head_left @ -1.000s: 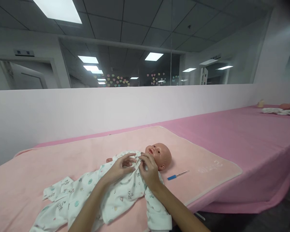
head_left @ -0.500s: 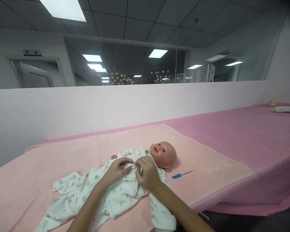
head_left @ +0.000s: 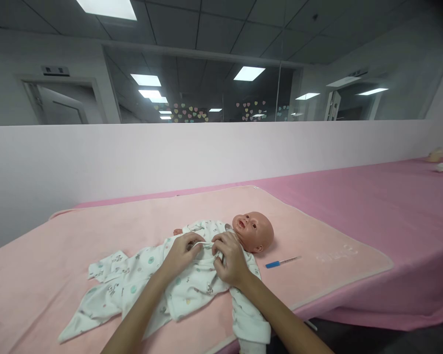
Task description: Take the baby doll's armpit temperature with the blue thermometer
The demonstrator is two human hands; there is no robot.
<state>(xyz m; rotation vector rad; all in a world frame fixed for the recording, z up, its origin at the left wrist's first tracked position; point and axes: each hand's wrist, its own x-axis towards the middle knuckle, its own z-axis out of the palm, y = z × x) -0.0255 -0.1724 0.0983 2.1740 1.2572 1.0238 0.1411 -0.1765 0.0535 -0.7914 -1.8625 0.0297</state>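
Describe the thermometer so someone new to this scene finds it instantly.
Start at the light pink blanket spread on the long pink table. A baby doll in a white printed romper lies on it; just beyond the doll's head lies the thermometer. It is the only thin stick there, clear with a blue end.

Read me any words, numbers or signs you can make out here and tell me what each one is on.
None can be read.
Pale embossed marks on the pink mat: too faint to read.
Sign above the door: too small and blurred.
Thermometer beside the doll: scale too small.
Print on the romper under the left hand and right hand: pictures, no words.
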